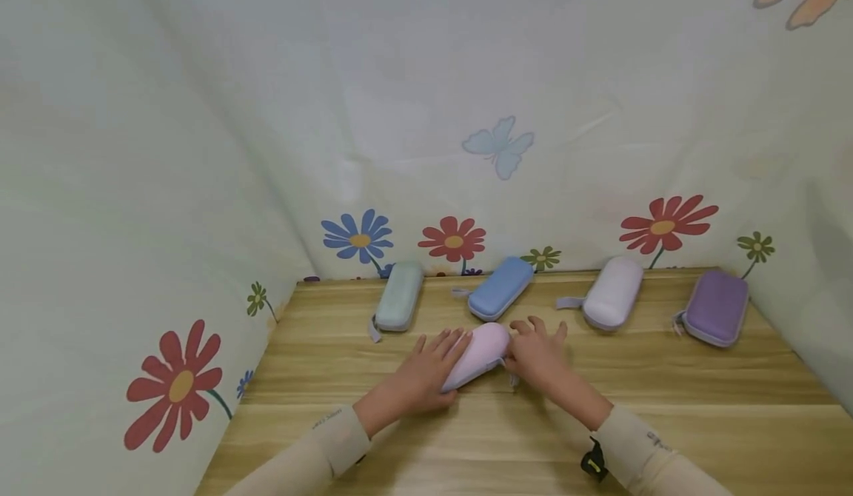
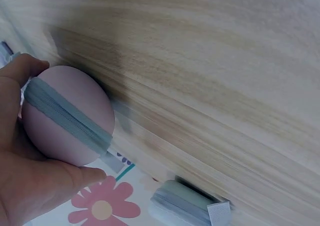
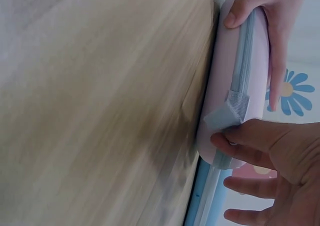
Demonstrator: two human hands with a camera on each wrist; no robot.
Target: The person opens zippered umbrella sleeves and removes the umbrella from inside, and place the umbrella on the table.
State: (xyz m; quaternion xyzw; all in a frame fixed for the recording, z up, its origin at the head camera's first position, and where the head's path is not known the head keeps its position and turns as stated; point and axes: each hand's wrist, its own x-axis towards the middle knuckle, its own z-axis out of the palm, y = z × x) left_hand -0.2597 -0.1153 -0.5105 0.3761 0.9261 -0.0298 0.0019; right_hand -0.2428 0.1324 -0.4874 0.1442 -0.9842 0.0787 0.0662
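Note:
A pink zippered hard case [image 1: 481,354] lies on the wooden table in front of the person, slanting up to the right. The left hand [image 1: 426,370] grips its left end, thumb on the near side and fingers over the top, as the left wrist view also shows around the rounded end [image 2: 82,88]. At the opposite end, the right hand [image 1: 538,355] pinches the zipper pull between thumb and index finger, its other fingers spread apart. A short grey strap [image 3: 223,116] sticks out beside those fingertips. Along the case's side, the grey zipper [image 3: 243,56] looks closed.
Behind the hands, a row of similar cases lies on the table [image 1: 320,363]: pale green [image 1: 401,296], blue [image 1: 501,287], white [image 1: 614,292] and purple [image 1: 717,307]. A flower-printed cloth [image 1: 413,111] hangs along the back and sides. A small black object [image 1: 593,460] shows by the right cuff.

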